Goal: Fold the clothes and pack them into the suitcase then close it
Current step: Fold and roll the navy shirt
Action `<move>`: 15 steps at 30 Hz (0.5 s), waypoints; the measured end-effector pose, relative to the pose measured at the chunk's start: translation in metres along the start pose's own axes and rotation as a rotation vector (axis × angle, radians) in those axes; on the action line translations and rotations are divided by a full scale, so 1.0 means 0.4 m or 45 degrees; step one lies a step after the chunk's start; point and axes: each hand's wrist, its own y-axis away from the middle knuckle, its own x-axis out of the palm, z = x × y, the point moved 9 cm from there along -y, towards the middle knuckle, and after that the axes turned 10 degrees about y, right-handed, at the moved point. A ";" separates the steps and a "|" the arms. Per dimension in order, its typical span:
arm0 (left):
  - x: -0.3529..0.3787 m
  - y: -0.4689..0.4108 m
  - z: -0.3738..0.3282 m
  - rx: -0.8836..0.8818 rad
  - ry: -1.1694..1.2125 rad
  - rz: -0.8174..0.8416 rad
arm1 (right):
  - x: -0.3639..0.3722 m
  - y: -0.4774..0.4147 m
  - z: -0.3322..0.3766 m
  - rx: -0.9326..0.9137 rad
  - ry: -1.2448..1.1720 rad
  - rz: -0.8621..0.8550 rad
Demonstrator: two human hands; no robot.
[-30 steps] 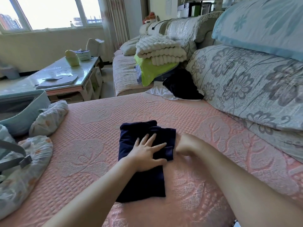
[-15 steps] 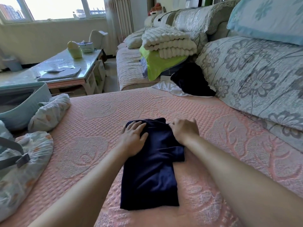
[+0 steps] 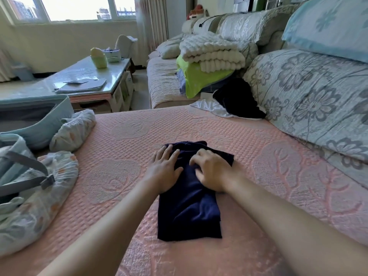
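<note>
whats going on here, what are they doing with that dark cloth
A person is folding a dark navy fabric garment on the pink textured bed cover. The left hand presses flat on its far left part, while the right hand curls its fingers into the cloth beside it. The pale blue suitcase lies open at the left. A black garment and a white garment lie unfolded further back.

The sofa seat [image 3: 278,176] wears a pink embossed cover. On it, under the left grip [image 3: 165,172] and the right grip [image 3: 213,172], lies a folded navy garment [image 3: 189,212]. A rolled floral bundle [image 3: 73,130] lies well left of the left grip. Far beyond the right grip, a black garment [image 3: 237,98] lies on a white cloth [image 3: 207,106].
</note>
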 end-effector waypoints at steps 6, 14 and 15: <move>-0.107 0.191 -0.152 0.676 0.149 -0.225 | -0.054 0.096 0.018 0.241 0.276 0.215; 0.003 0.341 -0.062 0.427 0.056 0.248 | -0.052 0.214 0.062 0.397 0.148 0.559; 0.005 0.349 -0.057 0.417 0.027 0.278 | -0.066 0.217 0.061 0.417 0.091 0.549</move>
